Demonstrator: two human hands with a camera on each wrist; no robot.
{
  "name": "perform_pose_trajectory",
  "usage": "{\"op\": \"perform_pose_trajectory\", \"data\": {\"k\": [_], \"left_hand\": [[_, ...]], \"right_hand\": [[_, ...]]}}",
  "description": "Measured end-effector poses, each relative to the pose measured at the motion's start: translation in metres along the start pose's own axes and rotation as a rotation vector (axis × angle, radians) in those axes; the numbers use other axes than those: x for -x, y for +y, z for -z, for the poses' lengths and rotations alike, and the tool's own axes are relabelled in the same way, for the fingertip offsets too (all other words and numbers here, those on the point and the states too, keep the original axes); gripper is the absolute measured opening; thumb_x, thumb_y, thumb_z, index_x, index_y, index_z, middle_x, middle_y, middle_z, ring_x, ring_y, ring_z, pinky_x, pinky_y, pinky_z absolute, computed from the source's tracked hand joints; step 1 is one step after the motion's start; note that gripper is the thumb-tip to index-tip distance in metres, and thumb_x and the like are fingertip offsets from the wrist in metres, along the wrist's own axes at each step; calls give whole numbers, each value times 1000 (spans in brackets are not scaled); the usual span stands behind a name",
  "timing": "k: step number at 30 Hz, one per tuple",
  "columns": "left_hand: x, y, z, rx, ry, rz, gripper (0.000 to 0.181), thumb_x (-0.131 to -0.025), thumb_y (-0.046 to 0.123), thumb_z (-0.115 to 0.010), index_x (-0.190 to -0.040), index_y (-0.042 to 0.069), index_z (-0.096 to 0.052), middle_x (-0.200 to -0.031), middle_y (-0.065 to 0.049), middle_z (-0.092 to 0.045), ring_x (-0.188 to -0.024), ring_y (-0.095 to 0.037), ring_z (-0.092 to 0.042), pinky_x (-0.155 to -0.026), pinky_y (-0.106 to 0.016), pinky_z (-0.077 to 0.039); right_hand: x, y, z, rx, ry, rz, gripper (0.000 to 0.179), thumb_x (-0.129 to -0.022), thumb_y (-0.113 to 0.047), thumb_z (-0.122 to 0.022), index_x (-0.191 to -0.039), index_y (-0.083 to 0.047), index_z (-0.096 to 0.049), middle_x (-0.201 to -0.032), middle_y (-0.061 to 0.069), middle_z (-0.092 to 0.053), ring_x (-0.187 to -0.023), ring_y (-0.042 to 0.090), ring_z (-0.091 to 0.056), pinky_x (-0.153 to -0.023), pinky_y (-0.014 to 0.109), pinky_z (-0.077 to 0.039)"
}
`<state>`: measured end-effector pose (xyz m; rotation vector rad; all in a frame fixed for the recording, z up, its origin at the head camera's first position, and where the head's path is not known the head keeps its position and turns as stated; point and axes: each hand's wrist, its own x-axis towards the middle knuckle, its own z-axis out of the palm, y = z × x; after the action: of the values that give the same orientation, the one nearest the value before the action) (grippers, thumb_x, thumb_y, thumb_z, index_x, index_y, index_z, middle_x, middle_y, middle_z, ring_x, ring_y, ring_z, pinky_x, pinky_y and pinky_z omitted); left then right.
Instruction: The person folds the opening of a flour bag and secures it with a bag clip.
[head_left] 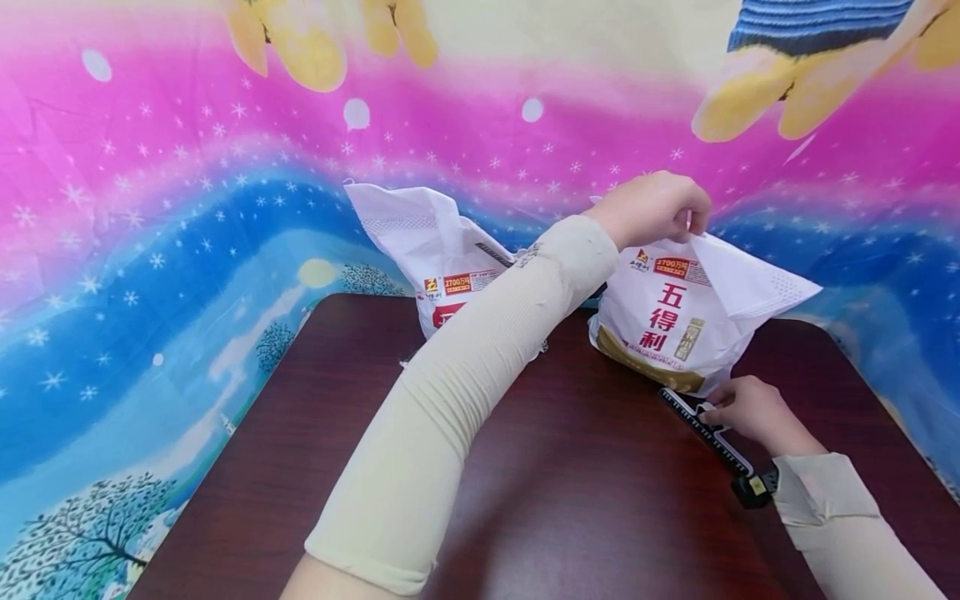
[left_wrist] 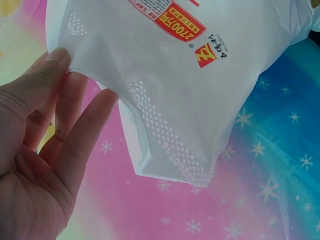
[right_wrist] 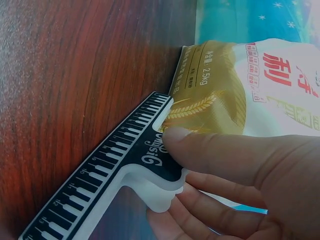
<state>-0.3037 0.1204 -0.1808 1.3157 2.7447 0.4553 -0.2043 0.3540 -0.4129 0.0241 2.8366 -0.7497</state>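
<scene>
A white flour bag (head_left: 660, 308) with red lettering and a gold base stands at the right of the table. My left hand (head_left: 656, 204) reaches across and pinches the bag's top edge between thumb and fingers; in the left wrist view that edge (left_wrist: 95, 80) bends at the fingertips. Low in front of the bag, my right hand (head_left: 753, 412) holds a long bag clip (right_wrist: 115, 150) with a piano-key pattern by its handle tabs, thumb on the black one. The clip's far end lies close to the bag's gold base (right_wrist: 205, 90); whether they touch I cannot tell.
A second white flour bag (head_left: 442, 250) stands to the left, partly hidden behind my left sleeve (head_left: 465, 375). Both stand on a dark wooden table (head_left: 585, 500). Behind it hangs a colourful snowflake-patterned cloth (head_left: 225, 200).
</scene>
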Motion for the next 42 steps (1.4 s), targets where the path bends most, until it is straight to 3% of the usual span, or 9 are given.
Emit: {"op": "perform_pose_trajectory", "data": {"k": [11, 24, 42], "left_hand": [[0, 1, 1, -12, -2, -4, 15, -100, 16, -66, -111, 21, -74, -115, 6, -66, -104, -8, -54, -88, -16, -45], [3, -1, 1, 4, 9, 3, 14, -100, 16, -65, -110, 21, -74, -114, 6, -66, -103, -8, -54, -87, -17, -45], [4, 0, -4, -8, 14, 1, 14, -100, 16, -66, -111, 21, -74, -114, 7, -66, -103, -8, -54, -88, -16, -44]], "right_hand": [[0, 0, 1, 18, 19, 45, 31, -81, -13, -82, -100, 10, -72, -86, 14, -70, -76, 26, -63, -67, 43, -56], [5, -7, 4, 23, 60, 111, 19, -81, -11, -81, -93, 3, -75, -85, 11, -71, -75, 25, -62, -67, 45, -55], [15, -13, 11, -10, 37, 83, 34, -85, -12, -80, -111, 9, -71, -98, 22, -71, -83, 29, -65, -74, 52, -60]]}}
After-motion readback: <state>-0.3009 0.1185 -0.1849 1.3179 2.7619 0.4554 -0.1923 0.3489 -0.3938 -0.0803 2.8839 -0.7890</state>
